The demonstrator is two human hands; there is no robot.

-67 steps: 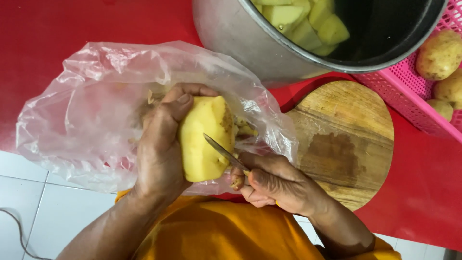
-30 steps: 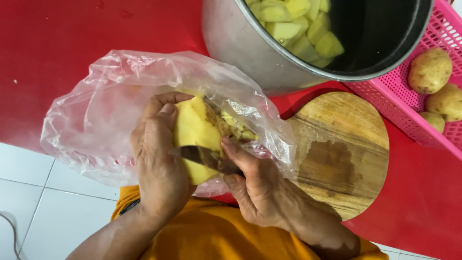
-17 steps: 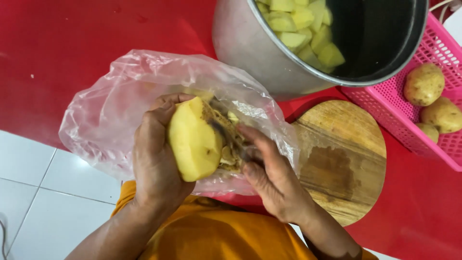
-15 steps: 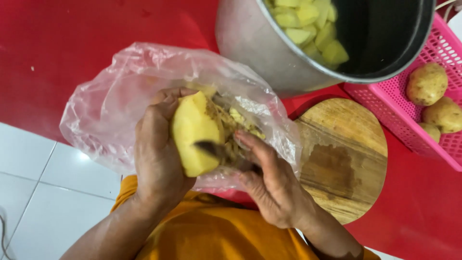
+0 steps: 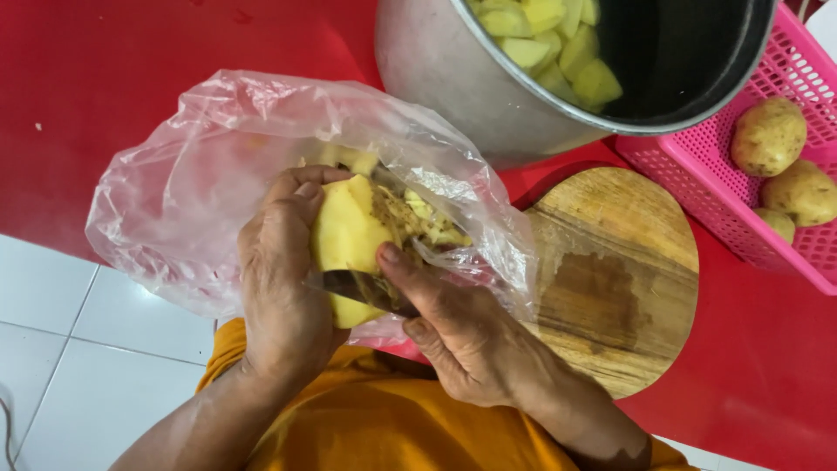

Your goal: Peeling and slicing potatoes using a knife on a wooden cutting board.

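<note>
My left hand (image 5: 283,279) grips a mostly peeled yellow potato (image 5: 347,234) over an open clear plastic bag (image 5: 183,183) that holds peelings (image 5: 418,218). My right hand (image 5: 466,336) holds a small knife (image 5: 357,286). Its blade lies across the lower part of the potato, and my thumb presses on the potato just above it.
A metal pot (image 5: 471,78) with cut potato pieces (image 5: 558,44) stands at the top. A round wooden cutting board (image 5: 628,270) lies to the right on the red table (image 5: 105,70). A pink basket (image 5: 724,183) holds unpeeled potatoes (image 5: 767,135).
The potato has been turned in my left hand and the knife has moved from its side to its lower part. The view has shifted slightly.
</note>
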